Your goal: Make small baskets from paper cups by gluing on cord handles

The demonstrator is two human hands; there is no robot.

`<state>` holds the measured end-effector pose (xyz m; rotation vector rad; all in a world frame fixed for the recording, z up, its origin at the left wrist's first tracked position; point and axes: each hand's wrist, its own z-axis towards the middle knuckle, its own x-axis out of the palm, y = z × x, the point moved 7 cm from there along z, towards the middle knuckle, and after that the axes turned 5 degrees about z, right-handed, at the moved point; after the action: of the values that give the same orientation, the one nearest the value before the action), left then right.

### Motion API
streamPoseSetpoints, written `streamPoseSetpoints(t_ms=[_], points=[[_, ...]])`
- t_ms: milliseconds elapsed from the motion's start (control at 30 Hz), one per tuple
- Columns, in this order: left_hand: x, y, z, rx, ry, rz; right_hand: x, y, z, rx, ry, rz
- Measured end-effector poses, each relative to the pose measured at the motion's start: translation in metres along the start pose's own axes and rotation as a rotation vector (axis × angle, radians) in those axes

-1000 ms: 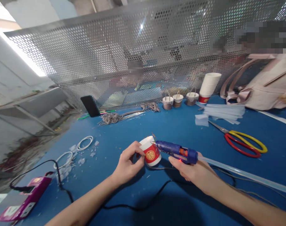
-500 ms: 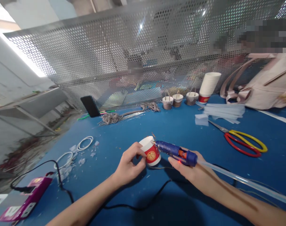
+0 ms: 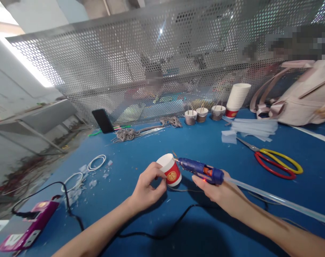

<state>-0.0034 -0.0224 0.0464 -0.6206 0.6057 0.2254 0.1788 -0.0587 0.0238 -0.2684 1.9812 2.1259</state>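
Note:
A small red and white paper cup (image 3: 172, 175) leans slightly on the blue table, its mouth facing up and left. My left hand (image 3: 148, 185) pinches the cup's left side between thumb and fingers. A blue glue gun (image 3: 197, 167) with a long clear glue stick (image 3: 274, 198) is in my right hand (image 3: 218, 191), its red light on. The gun's nozzle is at the right side of the cup's rim; whether it touches is hard to tell. My right fingers are partly hidden behind the gun.
Scissors (image 3: 278, 164), clear strips (image 3: 254, 128) and stacked cups (image 3: 239, 98) are at the right. Three small cups, grey cord (image 3: 126, 134) and a phone (image 3: 102, 121) line the back. White rings (image 3: 96, 162) and a purple power strip (image 3: 31, 226) are at left; a black cable crosses the front.
The glue gun has risen slightly, its nozzle shifting a little along the cup's rim. The cup has tilted slightly left in my left hand.

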Motion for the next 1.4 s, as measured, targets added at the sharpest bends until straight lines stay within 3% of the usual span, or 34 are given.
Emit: streamPoseSetpoints(t_ms=[333, 600, 700, 867, 1033, 1233, 1400], points=[[0.001, 0.000, -0.001, 0.018, 0.023, 0.032, 0.005, 0.007, -0.005, -0.021, 0.028, -0.019], [-0.001, 0.002, -0.002, 0.016, 0.021, -0.047, -0.003, -0.021, 0.007, 0.204, 0.071, 0.060], [-0.003, 0.001, 0.000, 0.019, 0.010, -0.065, -0.014, -0.017, 0.021, 0.145, 0.077, 0.055], [-0.003, 0.001, 0.000, 0.006, -0.008, -0.069, -0.034, -0.016, 0.066, 0.018, -0.061, -0.060], [-0.001, 0.001, 0.000, 0.002, -0.017, -0.050, -0.021, -0.034, 0.105, -0.044, -0.042, -0.164], [0.000, 0.006, 0.002, -0.033, -0.012, 0.013, -0.009, -0.058, 0.121, -0.026, -0.012, -0.251], [0.001, 0.007, 0.005, -0.064, -0.010, 0.025, -0.013, -0.058, 0.122, -0.023, -0.028, -0.368]])
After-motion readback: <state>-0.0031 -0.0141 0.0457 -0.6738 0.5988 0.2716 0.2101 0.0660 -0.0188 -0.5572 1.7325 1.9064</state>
